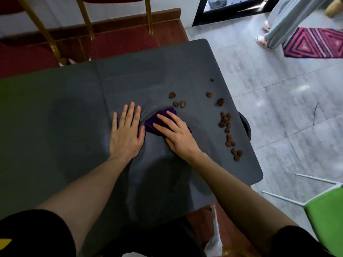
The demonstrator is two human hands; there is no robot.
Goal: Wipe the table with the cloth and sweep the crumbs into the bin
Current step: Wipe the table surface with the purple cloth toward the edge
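Observation:
A purple cloth lies on the dark grey table near its middle. My right hand presses flat on the cloth with fingers spread, covering most of it. My left hand rests flat and open on the table just left of the cloth, holding nothing. Several brown crumbs are scattered to the right of the cloth, some in a line along the table's right edge. A black bin stands on the floor below that right edge, mostly hidden by the table.
Two red chairs with gold frames stand beyond the far edge. A green chair is at the lower right. A person's legs and a patterned rug are on the tiled floor at upper right.

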